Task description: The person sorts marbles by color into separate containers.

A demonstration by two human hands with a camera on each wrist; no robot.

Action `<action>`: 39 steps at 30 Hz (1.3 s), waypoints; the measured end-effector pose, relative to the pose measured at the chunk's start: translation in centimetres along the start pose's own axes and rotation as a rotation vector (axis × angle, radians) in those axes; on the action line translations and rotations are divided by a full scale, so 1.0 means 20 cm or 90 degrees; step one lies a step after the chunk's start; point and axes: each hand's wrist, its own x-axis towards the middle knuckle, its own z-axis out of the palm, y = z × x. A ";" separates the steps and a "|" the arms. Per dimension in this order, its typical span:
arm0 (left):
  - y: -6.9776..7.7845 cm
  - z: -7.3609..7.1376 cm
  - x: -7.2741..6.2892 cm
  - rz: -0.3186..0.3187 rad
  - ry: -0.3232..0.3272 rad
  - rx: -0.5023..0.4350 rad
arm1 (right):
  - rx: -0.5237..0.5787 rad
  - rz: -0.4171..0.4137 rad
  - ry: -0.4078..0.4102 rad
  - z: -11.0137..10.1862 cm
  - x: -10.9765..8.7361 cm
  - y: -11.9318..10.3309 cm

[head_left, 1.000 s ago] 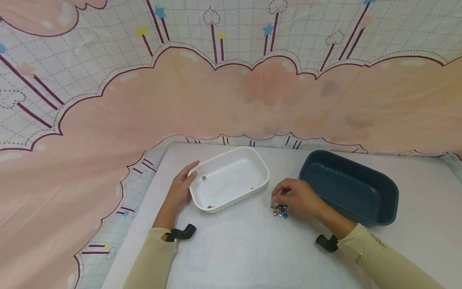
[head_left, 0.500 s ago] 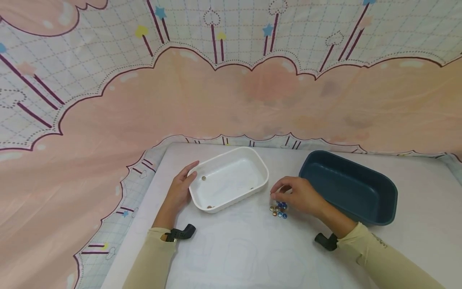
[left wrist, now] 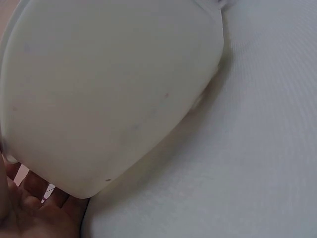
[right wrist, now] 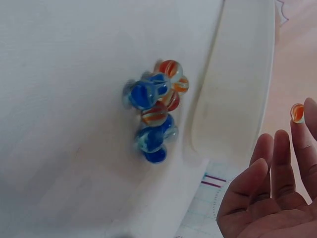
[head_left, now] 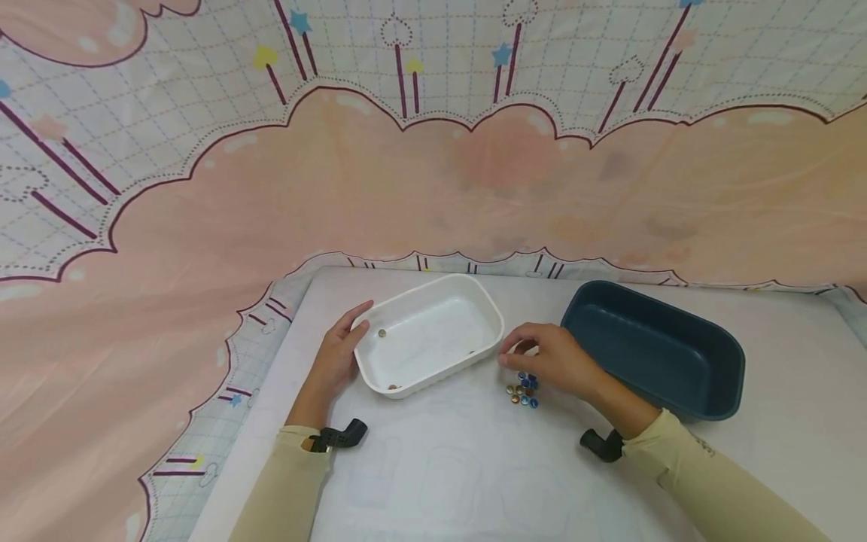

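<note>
My left hand (head_left: 336, 352) grips the left end of a white rectangular dish (head_left: 433, 325), thumb over its rim. A few small marbles lie inside the dish, one marble (head_left: 382, 333) near its left end. My right hand (head_left: 557, 357) is just off the dish's right corner, above the table. In the right wrist view its fingertips pinch an orange-streaked glass marble (right wrist: 297, 113). Below that hand, a cluster of blue and orange marbles (right wrist: 150, 139) sits on the white table. The left wrist view shows the dish's outer wall (left wrist: 99, 99) with fingers (left wrist: 54, 213) against its end.
A dark blue rectangular tub (head_left: 664, 350) stands at the right, beside the right forearm. The white table (head_left: 460, 467) spreads in front of both containers. A patterned curtain (head_left: 406, 188) hangs behind the table.
My right hand has moved a little up and left, off the marble cluster toward the white dish. More of the cluster shows. The left hand and both containers have stayed put.
</note>
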 end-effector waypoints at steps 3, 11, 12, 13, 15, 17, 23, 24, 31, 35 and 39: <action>0.00 0.00 0.00 -0.002 0.001 -0.003 | 0.004 -0.002 -0.001 0.00 0.01 -0.01; 0.01 0.00 0.00 0.003 -0.004 -0.013 | 0.023 -0.024 0.008 0.01 0.04 -0.05; 0.01 0.00 0.00 0.001 -0.002 -0.014 | 0.025 -0.028 0.011 0.01 0.04 -0.06; 0.01 0.00 0.00 0.000 -0.001 -0.014 | 0.026 -0.032 0.015 0.00 0.05 -0.07; 0.01 0.00 0.00 0.000 -0.001 -0.016 | 0.028 -0.036 0.022 -0.01 0.06 -0.09; 0.01 0.00 0.00 0.001 0.000 -0.017 | 0.026 -0.038 0.027 -0.02 0.07 -0.11; 0.01 0.00 0.00 0.001 0.002 -0.019 | 0.014 -0.040 0.049 -0.05 0.11 -0.19; 0.01 0.00 0.00 0.001 0.000 -0.020 | 0.012 -0.040 0.052 -0.06 0.12 -0.21; -0.01 -0.01 0.01 -0.005 -0.005 -0.035 | 0.013 -0.020 0.063 -0.09 0.17 -0.27; -0.01 0.00 0.01 -0.006 -0.002 -0.030 | 0.009 -0.020 0.069 -0.10 0.19 -0.30; -0.01 0.00 0.01 -0.006 -0.003 -0.031 | 0.010 -0.029 0.065 -0.12 0.21 -0.33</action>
